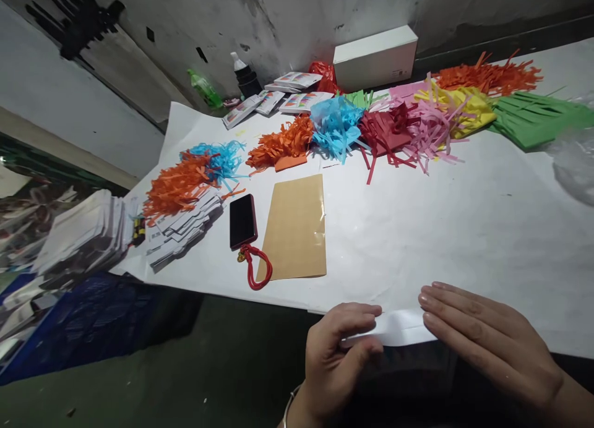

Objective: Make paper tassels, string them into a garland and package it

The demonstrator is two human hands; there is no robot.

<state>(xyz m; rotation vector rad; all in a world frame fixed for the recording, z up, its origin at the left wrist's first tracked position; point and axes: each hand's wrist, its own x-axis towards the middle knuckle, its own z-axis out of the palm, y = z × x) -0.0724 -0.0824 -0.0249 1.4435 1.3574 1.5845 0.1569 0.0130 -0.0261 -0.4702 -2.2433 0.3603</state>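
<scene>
A thin, shiny bracelet [289, 406] goes round the left wrist [305, 408] (it looks silvery). Past the bracelet, the left hand [331, 360] is bare; so is the right hand [492, 341].

Tons of room past my right hand [487, 341] on the white paper-covered tabletop [440, 230], but colourful fringed paper bundles [387, 131] block the back, flat tan rectangular sheet [297, 230] sits left.

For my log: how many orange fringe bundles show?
3: left bundle, by papers; middle bundle, beyond brown sheet; right bundle, at the back. Some may be hidden.
</scene>
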